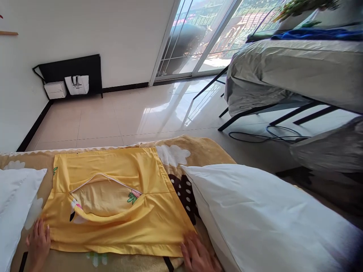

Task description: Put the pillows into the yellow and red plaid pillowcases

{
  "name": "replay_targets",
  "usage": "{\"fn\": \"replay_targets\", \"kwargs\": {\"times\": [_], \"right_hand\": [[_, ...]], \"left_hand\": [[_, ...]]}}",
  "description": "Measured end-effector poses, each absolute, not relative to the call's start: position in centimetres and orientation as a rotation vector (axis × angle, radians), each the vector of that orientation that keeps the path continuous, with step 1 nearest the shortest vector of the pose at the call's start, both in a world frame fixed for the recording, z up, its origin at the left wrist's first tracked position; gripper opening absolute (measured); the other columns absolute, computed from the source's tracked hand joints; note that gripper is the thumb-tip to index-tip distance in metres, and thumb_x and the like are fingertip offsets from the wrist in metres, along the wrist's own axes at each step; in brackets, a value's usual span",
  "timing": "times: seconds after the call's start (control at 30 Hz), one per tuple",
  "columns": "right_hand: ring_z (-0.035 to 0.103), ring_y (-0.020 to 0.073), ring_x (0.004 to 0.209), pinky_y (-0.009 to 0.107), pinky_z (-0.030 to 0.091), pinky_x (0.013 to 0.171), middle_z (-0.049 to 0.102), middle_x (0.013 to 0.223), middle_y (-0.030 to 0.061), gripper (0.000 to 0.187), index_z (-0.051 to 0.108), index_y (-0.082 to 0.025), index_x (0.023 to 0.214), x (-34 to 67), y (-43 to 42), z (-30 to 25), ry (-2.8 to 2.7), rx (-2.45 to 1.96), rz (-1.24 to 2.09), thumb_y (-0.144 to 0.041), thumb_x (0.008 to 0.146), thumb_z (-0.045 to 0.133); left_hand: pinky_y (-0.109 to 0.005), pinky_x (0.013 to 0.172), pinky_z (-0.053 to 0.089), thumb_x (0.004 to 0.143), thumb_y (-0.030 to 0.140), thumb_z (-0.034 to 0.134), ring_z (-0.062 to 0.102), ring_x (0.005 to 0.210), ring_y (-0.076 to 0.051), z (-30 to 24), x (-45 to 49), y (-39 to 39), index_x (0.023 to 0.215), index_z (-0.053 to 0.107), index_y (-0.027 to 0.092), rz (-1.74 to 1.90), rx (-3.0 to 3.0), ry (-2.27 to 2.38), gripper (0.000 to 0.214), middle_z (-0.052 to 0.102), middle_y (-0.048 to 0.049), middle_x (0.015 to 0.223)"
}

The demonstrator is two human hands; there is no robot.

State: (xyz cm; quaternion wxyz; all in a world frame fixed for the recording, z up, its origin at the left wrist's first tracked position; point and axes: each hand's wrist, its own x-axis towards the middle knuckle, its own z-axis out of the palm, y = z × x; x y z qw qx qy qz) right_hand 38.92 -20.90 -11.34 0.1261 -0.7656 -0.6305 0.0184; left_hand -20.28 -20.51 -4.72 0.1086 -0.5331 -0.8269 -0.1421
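Note:
A yellow pillowcase (119,232) lies spread on the bed, its slit gaping in the middle and showing a paler inside with a printed carrot-like figure. My left hand (39,241) rests at its lower left corner, fingers stretched out along the edge. At the lower right corner lies my right hand (197,253), fingers apart on the fabric and slightly blurred. A white pillow (261,211) is close beside my right hand. Another white pillow (17,204), partly out of view, lies left of my left hand.
Under everything is a brown patterned blanket (204,149). Beyond the bed stretches a tiled floor (113,117) with a black panel (70,68), a white box (55,90) and a white bag (81,85) by the wall. A covered table (297,71) stands right, cables (255,138) beneath.

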Motion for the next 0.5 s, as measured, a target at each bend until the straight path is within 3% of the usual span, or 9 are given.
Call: {"fn": "replay_targets", "kwargs": {"times": [0.07, 0.27, 0.4, 0.5], "right_hand": [[0.051, 0.0284, 0.131, 0.047, 0.04, 0.104, 0.046, 0.149, 0.0153, 0.058, 0.053, -0.017, 0.14, 34.9, -18.6, -10.4, -1.907, -2.121, 0.025, -0.043, 0.095, 0.028], [0.04, 0.0206, 0.14, 0.041, 0.034, 0.11, 0.043, 0.153, 0.0045, 0.053, 0.043, -0.029, 0.147, 26.6, -14.5, -9.4, -2.179, -1.875, 0.218, -0.041, 0.097, 0.031], [0.045, 0.0255, 0.137, 0.048, 0.038, 0.106, 0.048, 0.149, 0.0069, 0.057, 0.049, -0.028, 0.143, 32.1, -17.6, -10.7, -2.028, -2.101, 0.224, -0.05, 0.093, 0.031], [0.054, 0.0276, 0.127, 0.046, 0.045, 0.098, 0.059, 0.138, 0.0091, 0.054, 0.061, -0.028, 0.132, 38.0, -20.4, -9.2, -1.903, -2.159, 0.094, -0.047, 0.091, 0.032]], "left_hand": [[-0.053, 0.109, 0.033, 0.096, 0.04, 0.03, 0.049, 0.133, -0.031, -3.8, -17.2, -17.7, 0.149, 0.037, 0.017, -0.508, -1.685, -2.359, 0.058, 0.049, -0.0184, 0.146], [-0.053, 0.11, 0.033, 0.099, 0.038, 0.026, 0.039, 0.141, -0.028, -4.6, -8.4, -14.1, 0.153, 0.029, 0.019, -0.594, -1.895, -2.373, 0.057, 0.041, -0.0175, 0.152], [-0.065, 0.107, 0.029, 0.097, 0.046, 0.025, 0.039, 0.141, -0.034, -7.2, -11.9, -17.6, 0.152, 0.031, 0.022, -0.521, -1.684, -2.612, 0.06, 0.043, -0.018, 0.151], [-0.064, 0.109, 0.027, 0.096, 0.047, 0.022, 0.04, 0.14, -0.032, -8.3, -16.3, -20.2, 0.151, 0.032, 0.028, -0.564, -1.738, -2.703, 0.059, 0.042, -0.013, 0.152]]}}
